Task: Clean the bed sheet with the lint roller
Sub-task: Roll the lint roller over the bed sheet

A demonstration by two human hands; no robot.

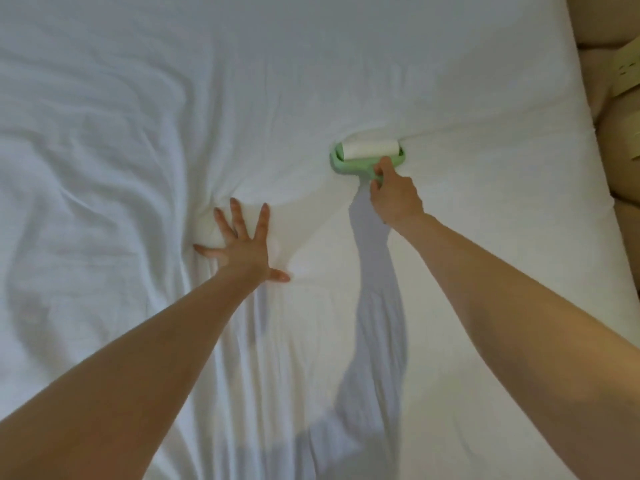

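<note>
Now, lint roller [369, 150]: lying on the bed sheet [311, 64] right of the middle, white sticky roll crosswise and flat against the fabric, set in a pale green frame; green handle pointing back toward the person, mostly hidden inside the right hand [394, 197].
Right arm: bare, extended from the lower right corner, hand wrapped round the handle just behind the frame.
Right fingers [382, 166]: curled round the green handle, closed on it; thumb not distinguishable.
Left hand [242, 247]: palm down on the sheet, well apart from the roller, to its left and nearer the person; bare arm entering from the lower left corner.
Left fingers [239, 216]: straight and spread wide, all 5 digits fanned out, tips pressing into the fabric, thumb out to the right.
Sheet: white, filling almost the whole view; smooth around and beyond the roller, dented under the left palm with creases radiating from it.
Wrinkles [86, 133]: heavy folds across the left half, long ridges running toward the bottom edge between the 2 arms.
Shadow [377, 289]: grey band on the sheet below the right arm, from the handle down to the bottom edge.
Beige padded furniture [620, 161]: along the right edge of the bed; kind of furniture impossible to tell.
</note>
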